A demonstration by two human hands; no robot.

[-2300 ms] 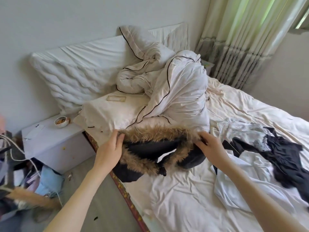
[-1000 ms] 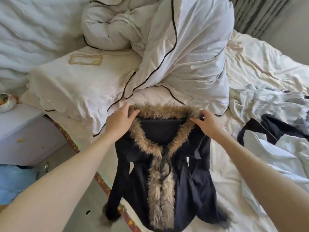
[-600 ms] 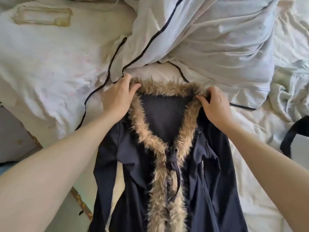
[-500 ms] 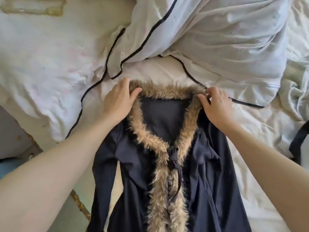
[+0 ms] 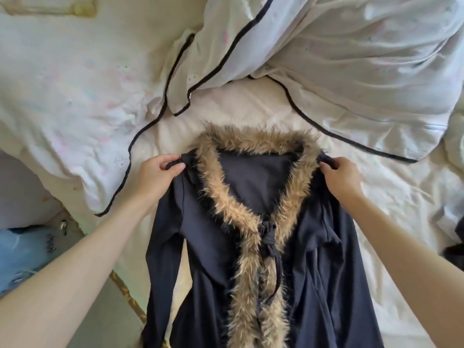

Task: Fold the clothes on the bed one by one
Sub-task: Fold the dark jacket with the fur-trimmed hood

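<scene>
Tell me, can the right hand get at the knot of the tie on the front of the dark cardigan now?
Probably yes: the knot lies bare on the cardigan, but the right hand must release the shoulder first.

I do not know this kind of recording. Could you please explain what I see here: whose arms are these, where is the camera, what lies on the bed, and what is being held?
There is no machine. A person wears one camera on the head, looking down at their own bare arms. The left hand and right hand each pinch one shoulder of a dark jacket with a brown fur collar, spread front-up on the white bed sheet. Beyond it lies a crumpled white duvet with dark piping.
</scene>
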